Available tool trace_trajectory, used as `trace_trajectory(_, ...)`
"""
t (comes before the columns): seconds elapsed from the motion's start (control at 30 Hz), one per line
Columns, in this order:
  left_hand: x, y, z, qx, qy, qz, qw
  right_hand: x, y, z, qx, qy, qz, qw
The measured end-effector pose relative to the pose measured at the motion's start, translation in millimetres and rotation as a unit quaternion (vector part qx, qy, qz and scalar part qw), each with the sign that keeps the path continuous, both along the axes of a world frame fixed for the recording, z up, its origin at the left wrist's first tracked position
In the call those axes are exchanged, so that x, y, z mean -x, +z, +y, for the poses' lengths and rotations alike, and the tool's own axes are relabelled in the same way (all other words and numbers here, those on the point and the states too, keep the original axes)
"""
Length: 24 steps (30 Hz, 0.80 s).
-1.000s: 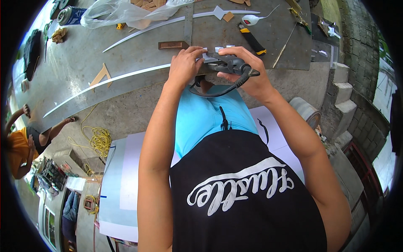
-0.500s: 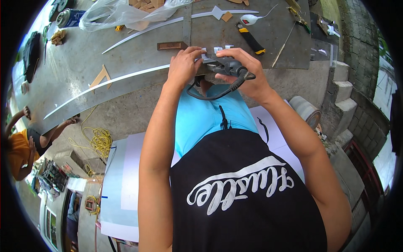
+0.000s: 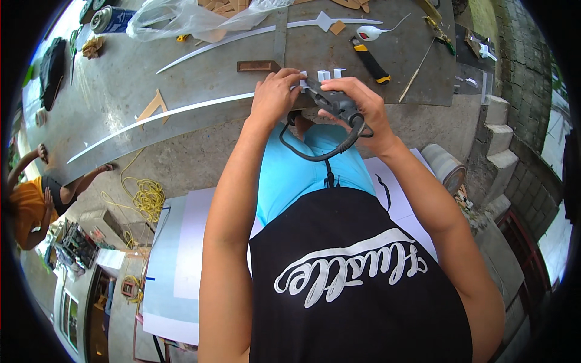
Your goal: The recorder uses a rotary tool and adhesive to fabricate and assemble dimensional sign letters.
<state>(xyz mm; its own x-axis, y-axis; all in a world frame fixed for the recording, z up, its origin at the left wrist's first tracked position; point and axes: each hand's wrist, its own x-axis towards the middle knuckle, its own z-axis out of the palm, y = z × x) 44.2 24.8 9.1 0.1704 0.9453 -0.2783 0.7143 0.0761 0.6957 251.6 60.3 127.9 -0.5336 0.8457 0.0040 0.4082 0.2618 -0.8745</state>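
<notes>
My left hand (image 3: 275,97) is closed at the right end of a long, thin white strip (image 3: 172,112) that curves along the near edge of the grey metal table (image 3: 212,81). At my fingertips stands a small bent white part of it. My right hand (image 3: 366,109) grips a black corded hand tool (image 3: 339,103), its front end against the white piece beside my left fingers. The tool's cord (image 3: 315,158) loops down over my lap. Just beyond the tool, small folded white pieces (image 3: 324,75) stand on the table. Part of the tool's tip is hidden.
A brown bar (image 3: 257,66), a yellow-and-black utility knife (image 3: 370,63), a white glue bottle (image 3: 368,32) and a second white strip (image 3: 224,41) lie beyond my hands. A clear plastic bag (image 3: 181,21) is farther back. At far left is another person (image 3: 30,206).
The tool in my right hand has tilted, its front end pointing more toward the far side by my left fingers. My left hand keeps its hold; the view has shifted slightly.
</notes>
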Motion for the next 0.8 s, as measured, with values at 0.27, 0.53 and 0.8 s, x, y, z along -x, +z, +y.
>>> trace_trajectory(0.27,-0.8,0.8,-0.3,0.007,0.002,0.004,1.000,2.8,3.9,1.3,-0.018,0.009,-0.012,1.000)
trace_trajectory(0.53,-3.0,1.0,-5.3,-0.019,0.015,0.018,1.000,3.1,-1.4,-1.5,-0.021,0.012,-0.016,1.000)
trace_trajectory(0.8,-18.9,2.7,-8.5,-0.122,0.014,0.000,0.992,0.1,-1.5,-2.5,-0.024,0.002,-0.010,1.000)
